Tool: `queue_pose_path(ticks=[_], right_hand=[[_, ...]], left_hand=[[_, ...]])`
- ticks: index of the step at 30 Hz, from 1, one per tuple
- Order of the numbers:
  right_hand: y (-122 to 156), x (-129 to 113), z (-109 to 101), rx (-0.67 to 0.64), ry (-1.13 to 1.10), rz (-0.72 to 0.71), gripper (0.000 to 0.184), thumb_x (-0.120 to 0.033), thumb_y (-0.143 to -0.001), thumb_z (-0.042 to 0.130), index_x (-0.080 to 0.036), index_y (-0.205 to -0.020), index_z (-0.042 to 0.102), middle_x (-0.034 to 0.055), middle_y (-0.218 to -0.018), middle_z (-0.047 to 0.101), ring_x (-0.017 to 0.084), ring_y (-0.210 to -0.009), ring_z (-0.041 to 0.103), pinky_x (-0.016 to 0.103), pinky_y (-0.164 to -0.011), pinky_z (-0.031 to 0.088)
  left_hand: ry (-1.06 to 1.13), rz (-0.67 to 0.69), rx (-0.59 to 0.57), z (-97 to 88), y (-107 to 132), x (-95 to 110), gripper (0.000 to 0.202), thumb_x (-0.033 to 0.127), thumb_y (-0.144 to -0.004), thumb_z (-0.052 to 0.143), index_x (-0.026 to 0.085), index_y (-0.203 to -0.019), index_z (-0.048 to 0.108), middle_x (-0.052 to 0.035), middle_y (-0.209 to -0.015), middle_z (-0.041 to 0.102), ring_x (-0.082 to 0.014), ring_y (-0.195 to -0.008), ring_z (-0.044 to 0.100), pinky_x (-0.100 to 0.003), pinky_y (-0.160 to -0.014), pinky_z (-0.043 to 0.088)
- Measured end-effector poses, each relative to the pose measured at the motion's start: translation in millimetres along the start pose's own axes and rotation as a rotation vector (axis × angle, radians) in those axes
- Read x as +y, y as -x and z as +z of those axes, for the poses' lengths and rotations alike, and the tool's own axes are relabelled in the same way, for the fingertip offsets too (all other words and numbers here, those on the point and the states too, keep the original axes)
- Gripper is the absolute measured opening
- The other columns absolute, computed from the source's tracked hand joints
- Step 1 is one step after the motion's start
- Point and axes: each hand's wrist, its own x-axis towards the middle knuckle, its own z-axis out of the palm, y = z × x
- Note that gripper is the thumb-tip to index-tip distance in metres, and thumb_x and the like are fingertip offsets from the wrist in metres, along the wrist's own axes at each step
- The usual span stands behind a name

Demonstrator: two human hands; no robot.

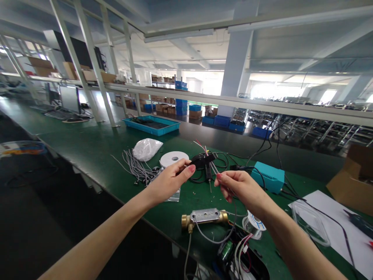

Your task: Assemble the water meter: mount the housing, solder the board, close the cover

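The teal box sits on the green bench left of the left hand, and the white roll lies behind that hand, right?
No: the teal box sits right of the right hand, not left of the left hand, as the head view shows. The green bench and the white roll behind the left hand are as you said.

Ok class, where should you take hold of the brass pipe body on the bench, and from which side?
Take the brass pipe body by its plated middle from above, pinching front and back. It lies flat on the green bench, leaving the top free, and the middle is straight, while grey cable leaves near the left end.
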Motion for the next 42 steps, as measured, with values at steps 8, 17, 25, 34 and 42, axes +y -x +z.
queue_pose_path(ticks=[8, 17, 25, 34, 42], right_hand=[[1, 3, 4, 0.022, -0.048, -0.098, 0.037, -0.052, -0.081, 0.056, -0.015, -0.076, 0.06, -0.0045, -0.052, 0.051, 0.007, -0.044, 0.044, 0.021, -0.048, 0.035], [-6, -7, -6, 0.319, -0.001, -0.264, 0.037, -0.049, -0.085, 0.048, -0.018, -0.104, 0.056, 0.0055, -0.096, 0.061, 0.015, -0.083, 0.058, 0.026, -0.07, 0.048], [-15, -61, -21, 0.213, 0.212, -0.271, 0.018, -0.032, -0.077, 0.065, -0.014, -0.076, 0.068, 0.0001, -0.069, 0.064, 0.008, -0.06, 0.051, 0.023, -0.061, 0.039], [-32, -75, -32, 0.462, 0.082, -0.634, 0.023, -0.037, -0.079, 0.066, -0.015, -0.074, 0.065, 0.0015, -0.07, 0.065, 0.004, -0.048, 0.045, 0.02, -0.043, 0.033], [-31, -33, -43, 0.444, -0.003, -0.532, 0.034, -0.05, -0.078, 0.063, -0.017, -0.085, 0.064, 0.0033, -0.082, 0.065, 0.005, -0.054, 0.05, 0.02, -0.043, 0.035]], left_hand=[[-0.074, 0.043, -0.013, 7.0, 5, 7, 0.04, 0.054, -0.083, 0.05, 0.019, -0.101, 0.058, 0.0026, -0.067, 0.047, -0.0111, -0.057, 0.039, -0.02, -0.05, 0.029], [-0.286, 0.132, 0.027, 14.3, 6, 18, 0.036, 0.05, -0.086, 0.047, 0.021, -0.105, 0.058, -0.0007, -0.085, 0.058, -0.0166, -0.076, 0.052, -0.025, -0.068, 0.038], [-0.479, 0.255, 0.108, 19.3, 5, 43, 0.038, 0.05, -0.086, 0.049, 0.022, -0.11, 0.057, -0.0015, -0.092, 0.064, -0.0173, -0.077, 0.057, -0.026, -0.067, 0.04], [-0.662, 0.244, 0.022, 26.3, -4, -4, 0.048, 0.054, -0.082, 0.05, 0.017, -0.113, 0.059, -0.0085, -0.108, 0.064, -0.0243, -0.096, 0.059, -0.036, -0.086, 0.043], [-0.616, 0.143, -0.05, 45.2, 3, -63, 0.045, 0.054, -0.086, 0.044, 0.019, -0.111, 0.059, -0.0042, -0.095, 0.067, -0.0176, -0.074, 0.06, -0.027, -0.065, 0.044]])
